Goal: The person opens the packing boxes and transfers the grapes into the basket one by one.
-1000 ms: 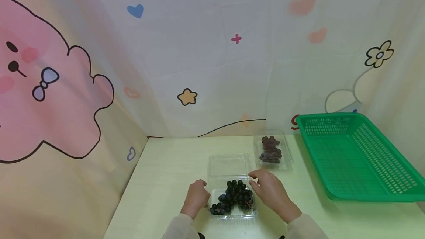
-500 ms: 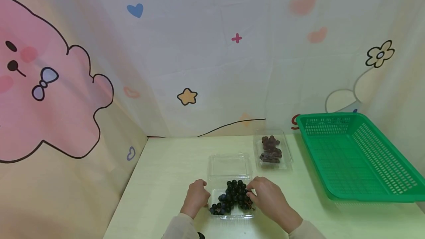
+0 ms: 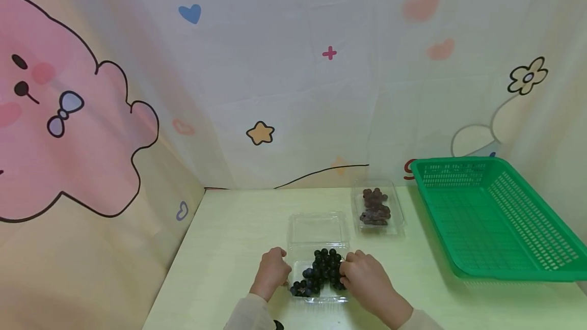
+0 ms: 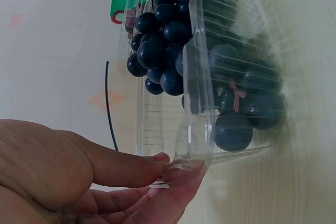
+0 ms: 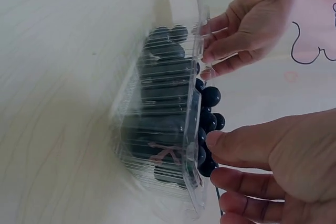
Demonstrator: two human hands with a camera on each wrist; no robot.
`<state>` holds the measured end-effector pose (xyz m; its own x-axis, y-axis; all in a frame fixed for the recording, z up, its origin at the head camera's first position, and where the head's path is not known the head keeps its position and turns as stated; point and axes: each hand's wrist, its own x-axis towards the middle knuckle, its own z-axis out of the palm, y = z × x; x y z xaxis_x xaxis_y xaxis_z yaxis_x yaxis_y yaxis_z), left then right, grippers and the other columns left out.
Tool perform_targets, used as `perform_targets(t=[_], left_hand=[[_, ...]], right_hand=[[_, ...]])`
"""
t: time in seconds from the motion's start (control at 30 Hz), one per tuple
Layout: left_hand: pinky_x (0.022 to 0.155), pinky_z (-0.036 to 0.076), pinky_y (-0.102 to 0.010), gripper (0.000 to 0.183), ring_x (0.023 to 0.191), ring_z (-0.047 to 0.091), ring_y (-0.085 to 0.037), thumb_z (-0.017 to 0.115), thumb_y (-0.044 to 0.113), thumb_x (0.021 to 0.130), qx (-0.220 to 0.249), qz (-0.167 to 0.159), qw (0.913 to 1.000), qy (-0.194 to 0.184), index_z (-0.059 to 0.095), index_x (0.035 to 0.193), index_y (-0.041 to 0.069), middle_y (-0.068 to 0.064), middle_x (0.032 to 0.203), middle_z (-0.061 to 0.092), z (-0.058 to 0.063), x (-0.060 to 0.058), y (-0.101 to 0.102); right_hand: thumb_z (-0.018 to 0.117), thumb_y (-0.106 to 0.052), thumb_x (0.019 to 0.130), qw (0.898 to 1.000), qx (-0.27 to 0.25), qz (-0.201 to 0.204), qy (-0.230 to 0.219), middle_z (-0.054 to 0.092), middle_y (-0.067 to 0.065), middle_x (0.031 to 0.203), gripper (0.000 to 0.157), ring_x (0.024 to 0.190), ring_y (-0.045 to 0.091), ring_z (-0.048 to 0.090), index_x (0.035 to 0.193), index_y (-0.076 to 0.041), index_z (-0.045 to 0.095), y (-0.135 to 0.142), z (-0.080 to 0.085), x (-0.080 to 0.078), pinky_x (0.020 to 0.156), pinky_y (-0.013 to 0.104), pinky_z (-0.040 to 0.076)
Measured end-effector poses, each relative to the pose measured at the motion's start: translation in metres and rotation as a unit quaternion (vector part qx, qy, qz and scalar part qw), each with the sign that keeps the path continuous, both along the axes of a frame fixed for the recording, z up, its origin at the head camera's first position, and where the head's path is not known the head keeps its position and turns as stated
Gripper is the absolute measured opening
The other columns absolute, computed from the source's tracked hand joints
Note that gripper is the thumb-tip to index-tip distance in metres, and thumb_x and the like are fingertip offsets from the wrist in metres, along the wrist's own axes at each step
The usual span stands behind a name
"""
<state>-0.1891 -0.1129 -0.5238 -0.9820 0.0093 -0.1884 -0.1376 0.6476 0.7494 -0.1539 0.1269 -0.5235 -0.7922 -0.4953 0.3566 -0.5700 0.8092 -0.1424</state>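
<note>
A hinged clear plastic box (image 3: pixel 316 295) stands on the table with its lid (image 3: pixel 318 228) folded back away from me. In it lies a bunch of dark grapes (image 3: pixel 324 269), piled above the rim on the right. My left hand (image 3: pixel 271 274) pinches the box's left rim between thumb and fingers, plain in the left wrist view. Over the right end of the bunch is my right hand (image 3: pixel 369 281). In the right wrist view its thumb (image 5: pixel 236 144) and bent fingers are apart, the tips close to the upper grapes; whether they touch is unclear.
A second clear box (image 3: pixel 396 220) with reddish grapes (image 3: pixel 375 208) stands behind, to the right. Farther right is a green plastic basket (image 3: pixel 447 248). A printed curtain (image 3: pixel 293 80) borders the pale table (image 3: pixel 229 248) at the back and left.
My right hand has come from beside the box's right edge in over the right end of the grapes, its fingers now more bent. The left hand has stayed at the rim.
</note>
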Motion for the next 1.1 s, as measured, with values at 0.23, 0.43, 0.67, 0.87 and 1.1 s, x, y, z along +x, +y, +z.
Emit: perform_targets(t=[0.23, 0.43, 0.67, 0.87, 1.1], left_hand=[[0.051, 0.054, -0.030, 0.038, 0.052, 0.064, -0.018, 0.064, -0.013, 0.088, -0.003, 0.003, 1.0000, -0.001, 0.056, 0.125, -0.019, -0.036, 0.116, 0.063, 0.000, 0.000, 0.000], [0.052, 0.055, -0.030, 0.038, 0.052, 0.064, -0.018, 0.064, -0.013, 0.088, -0.006, 0.005, 1.0000, -0.005, 0.056, 0.124, -0.018, -0.035, 0.116, 0.064, 0.000, -0.001, 0.001], [0.051, 0.055, -0.030, 0.038, 0.052, 0.065, -0.019, 0.065, -0.013, 0.088, 0.001, 0.007, 0.9999, -0.008, 0.056, 0.125, -0.018, -0.036, 0.116, 0.063, 0.002, 0.000, 0.001], [0.051, 0.055, -0.030, 0.038, 0.052, 0.065, -0.019, 0.064, -0.014, 0.088, 0.002, 0.005, 1.0000, -0.003, 0.056, 0.124, -0.019, -0.035, 0.114, 0.064, 0.000, 0.000, 0.001], [0.052, 0.055, -0.031, 0.037, 0.053, 0.065, -0.019, 0.065, -0.013, 0.088, 0.003, 0.008, 0.9999, -0.005, 0.056, 0.123, -0.019, -0.036, 0.113, 0.064, 0.001, 0.000, 0.001]], right_hand=[[0.092, -0.015, 0.071, 0.999, 0.042, -0.025, 0.017, 0.051, -0.003, 0.070, 0.027, 0.066, 0.019, 0.049, 0.068, -0.015, 0.066, -0.004, -0.001, 0.003, 0.054, 0.031, 0.041], [0.093, -0.016, 0.069, 0.997, 0.059, -0.038, 0.020, 0.054, 0.000, 0.070, 0.027, 0.067, 0.022, 0.052, 0.069, -0.012, 0.066, -0.007, -0.004, 0.003, 0.055, 0.034, 0.043], [0.091, -0.007, 0.069, 0.996, 0.069, -0.050, 0.032, 0.056, 0.003, 0.070, 0.026, 0.067, 0.024, 0.052, 0.066, -0.009, 0.066, -0.009, -0.006, 0.002, 0.055, 0.036, 0.044], [0.084, 0.003, 0.070, 0.994, 0.086, -0.058, 0.043, 0.055, 0.005, 0.068, 0.027, 0.065, 0.024, 0.051, 0.061, -0.010, 0.062, -0.010, -0.008, 0.001, 0.054, 0.038, 0.044], [0.082, 0.007, 0.069, 0.990, 0.122, -0.066, 0.033, 0.053, 0.005, 0.071, 0.026, 0.068, 0.025, 0.051, 0.061, -0.011, 0.064, -0.012, -0.009, 0.001, 0.057, 0.038, 0.044]])
